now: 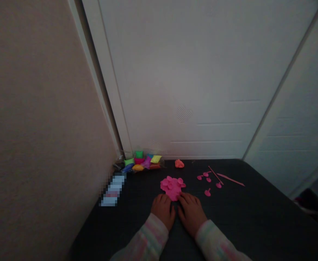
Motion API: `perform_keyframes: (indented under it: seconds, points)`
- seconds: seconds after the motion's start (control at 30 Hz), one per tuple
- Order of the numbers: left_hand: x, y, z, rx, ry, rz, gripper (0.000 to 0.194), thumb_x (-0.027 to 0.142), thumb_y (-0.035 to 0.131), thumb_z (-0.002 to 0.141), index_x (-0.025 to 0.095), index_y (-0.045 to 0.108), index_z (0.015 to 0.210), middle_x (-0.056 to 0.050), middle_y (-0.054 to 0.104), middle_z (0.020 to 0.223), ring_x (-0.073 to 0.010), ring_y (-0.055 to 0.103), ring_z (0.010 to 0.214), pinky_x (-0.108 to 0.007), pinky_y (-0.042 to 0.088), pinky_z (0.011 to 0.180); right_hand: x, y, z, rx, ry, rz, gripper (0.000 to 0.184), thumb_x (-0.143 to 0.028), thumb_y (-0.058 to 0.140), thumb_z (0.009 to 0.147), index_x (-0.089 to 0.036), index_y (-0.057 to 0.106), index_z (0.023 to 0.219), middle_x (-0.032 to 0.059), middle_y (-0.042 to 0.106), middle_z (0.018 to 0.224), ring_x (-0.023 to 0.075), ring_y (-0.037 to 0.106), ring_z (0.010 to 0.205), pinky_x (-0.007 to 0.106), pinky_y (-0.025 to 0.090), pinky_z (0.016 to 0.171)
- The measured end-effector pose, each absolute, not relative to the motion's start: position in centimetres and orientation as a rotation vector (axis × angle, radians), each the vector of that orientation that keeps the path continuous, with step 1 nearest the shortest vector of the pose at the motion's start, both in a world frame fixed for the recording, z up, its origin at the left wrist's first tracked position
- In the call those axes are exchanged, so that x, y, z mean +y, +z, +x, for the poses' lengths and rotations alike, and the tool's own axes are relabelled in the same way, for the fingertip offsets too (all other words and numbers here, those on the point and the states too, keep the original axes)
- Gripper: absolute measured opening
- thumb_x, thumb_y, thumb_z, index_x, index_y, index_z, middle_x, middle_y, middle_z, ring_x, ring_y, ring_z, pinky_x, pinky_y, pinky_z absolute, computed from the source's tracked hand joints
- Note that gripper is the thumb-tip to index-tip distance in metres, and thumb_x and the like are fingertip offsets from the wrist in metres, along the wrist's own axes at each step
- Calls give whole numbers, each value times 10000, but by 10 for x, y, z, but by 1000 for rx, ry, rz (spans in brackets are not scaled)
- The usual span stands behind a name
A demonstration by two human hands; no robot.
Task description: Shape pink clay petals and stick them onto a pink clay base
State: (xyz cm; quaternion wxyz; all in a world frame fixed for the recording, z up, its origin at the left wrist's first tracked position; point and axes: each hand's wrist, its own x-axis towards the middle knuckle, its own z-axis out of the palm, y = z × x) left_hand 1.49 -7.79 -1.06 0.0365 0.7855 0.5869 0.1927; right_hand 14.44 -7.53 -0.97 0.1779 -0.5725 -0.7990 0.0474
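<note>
A flat pink piece of modelling clay lies on the dark table, with several small rounded lumps on its upper part. My left hand rests palm down at its near left edge, fingers forward. My right hand lies palm down at the near right edge, its fingertips touching the clay. Neither hand grips anything that shows, though the undersides of the fingers are hidden. To the right lie several small pink clay pieces with thin stems, beside a thin pink stick and a longer pink modelling tool.
An orange clay lump sits near the back edge of the table. At the back left is a clear bag of several coloured clay packets. A blurred light rectangle lies along the left edge. White panels stand behind.
</note>
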Motion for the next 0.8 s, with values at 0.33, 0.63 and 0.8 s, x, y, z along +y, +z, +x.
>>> perform_keyframes:
  seconds: [0.33, 0.63, 0.8]
  points:
    - [-78, -11, 13, 1768, 603, 2464, 287, 209, 382, 699, 239, 500, 958, -48, 503, 877, -196, 414, 861, -345, 349, 733, -76, -8, 145, -2267, 124, -1598, 302, -211, 372, 716, -217, 510, 985, 58, 501, 1055, 186, 407, 982, 339, 259, 826]
    - [-75, -16, 13, 1772, 662, 2487, 281, 198, 409, 685, 267, 535, 926, -49, 506, 863, -195, 412, 864, -351, 366, 740, -76, -9, 145, -2260, 153, -1583, 269, -203, 380, 710, -248, 528, 930, 39, 494, 1048, 178, 399, 984, 332, 258, 822]
    - [-75, -16, 13, 1732, 701, 2500, 252, 182, 412, 680, 239, 549, 883, -46, 511, 854, -189, 408, 872, -334, 378, 739, -76, -8, 145, -2263, 140, -1568, 266, -185, 374, 714, -246, 528, 922, 28, 497, 1052, 168, 393, 988, 317, 254, 824]
